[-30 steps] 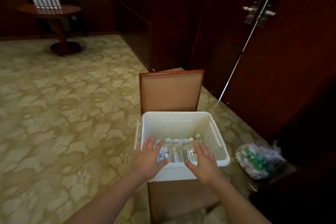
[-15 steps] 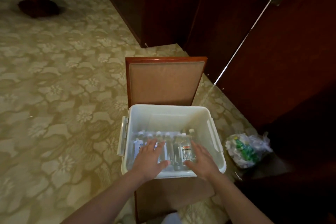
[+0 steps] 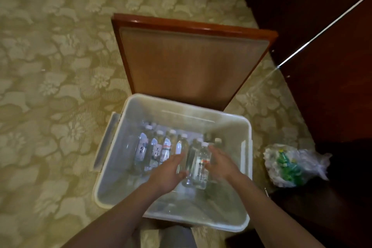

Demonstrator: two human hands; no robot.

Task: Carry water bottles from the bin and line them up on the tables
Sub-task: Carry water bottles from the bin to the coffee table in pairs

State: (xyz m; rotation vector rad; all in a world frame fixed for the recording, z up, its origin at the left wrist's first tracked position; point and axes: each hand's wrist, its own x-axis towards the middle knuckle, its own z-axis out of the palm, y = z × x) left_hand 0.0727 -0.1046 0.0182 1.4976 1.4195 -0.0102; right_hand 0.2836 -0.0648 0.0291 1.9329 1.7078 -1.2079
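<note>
Reaching into the bin (image 3: 181,112) w/ both hands. Risk: the bottles (image 3: 161,149) lie loose side by side, so a rushed grab could slip or roll them. Left hand (image 3: 169,170) & right hand (image 3: 222,164) are flat-fingered, holding nothing. The nearest bottle (image 3: 201,164) lies mid-bin between them; can't tell if they're touching it.
</note>
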